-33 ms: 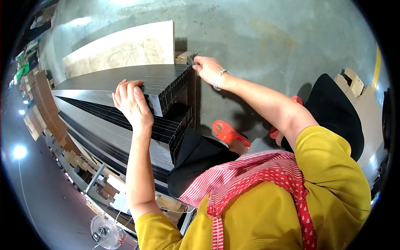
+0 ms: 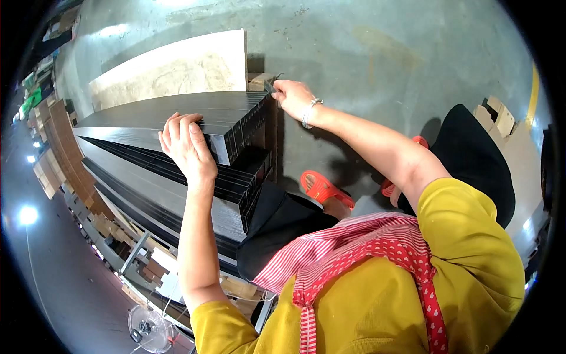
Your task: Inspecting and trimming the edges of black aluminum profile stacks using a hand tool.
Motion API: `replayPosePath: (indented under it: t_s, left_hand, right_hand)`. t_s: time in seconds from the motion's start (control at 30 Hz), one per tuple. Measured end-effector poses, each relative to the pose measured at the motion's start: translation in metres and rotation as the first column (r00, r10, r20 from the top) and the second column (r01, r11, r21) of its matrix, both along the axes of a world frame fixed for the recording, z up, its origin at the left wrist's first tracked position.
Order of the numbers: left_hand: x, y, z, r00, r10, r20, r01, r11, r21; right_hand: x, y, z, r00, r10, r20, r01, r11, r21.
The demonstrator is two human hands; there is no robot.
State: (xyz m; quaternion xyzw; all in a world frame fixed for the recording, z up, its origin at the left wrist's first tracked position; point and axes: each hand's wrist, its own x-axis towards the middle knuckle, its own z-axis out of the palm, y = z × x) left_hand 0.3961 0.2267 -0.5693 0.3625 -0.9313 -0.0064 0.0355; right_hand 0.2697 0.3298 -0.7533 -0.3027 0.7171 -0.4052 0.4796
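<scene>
A bundle of long black slats (image 2: 177, 101) lies across the top of a stack, its slat ends facing right. My left hand (image 2: 188, 141) is closed over the near edge of this bundle, close to its right end, fingers bent onto the top. Out beyond the bundle's far right corner is my right hand (image 2: 292, 97), its fingers pinched together. A small dark, thin piece (image 2: 270, 87) shows at its fingertips; its kind is too small to make out. Beneath the upper bundle, a second bundle of black slats (image 2: 227, 209) sits nearer to me, with a dark wedge-shaped gap between them.
A pale board (image 2: 177, 68) lies behind the stack, with a wooden block (image 2: 259, 81) by its right end. My left leg (image 2: 271, 227) is against the lower bundle. Flattened cardboard (image 2: 519, 159) is at the right. A fan (image 2: 150, 327) and metal frame (image 2: 134, 252) stand lower left.
</scene>
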Motion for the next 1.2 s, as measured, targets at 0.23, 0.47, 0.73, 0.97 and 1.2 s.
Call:
replayPosePath:
  t_s: [0.23,0.47,0.73,0.97,1.2]
  left_hand:
    - [-0.002,0.001,0.001,1.0,-0.019,0.009,0.019,1.0,0.006]
    - [-0.001,-0.001,-0.001,1.0,-0.024,0.013,0.024,1.0,0.016]
    - [0.007,0.013,0.01,0.833,0.34,-0.437,-0.307,0.94,0.148]
    - [0.005,0.155,-0.01,0.226,0.974,-0.033,-0.309,0.104,0.945]
    - [-0.005,0.107,-0.114,0.39,0.913,-0.119,-0.402,0.285,0.87]
  right_hand:
    - [0.001,0.001,0.008,0.998,0.034,-0.054,-0.037,0.997,-0.072]
    - [-0.019,0.007,-0.002,0.973,-0.14,0.185,0.147,0.989,-0.021]
    - [-0.033,0.031,-0.065,0.95,0.256,-0.177,-0.245,0.966,0.08]
    - [-0.054,0.037,-0.055,0.856,0.3,-0.421,-0.408,0.892,-0.193]
    - [-0.025,-0.009,-0.022,0.94,0.338,-0.044,-0.303,0.773,-0.557]
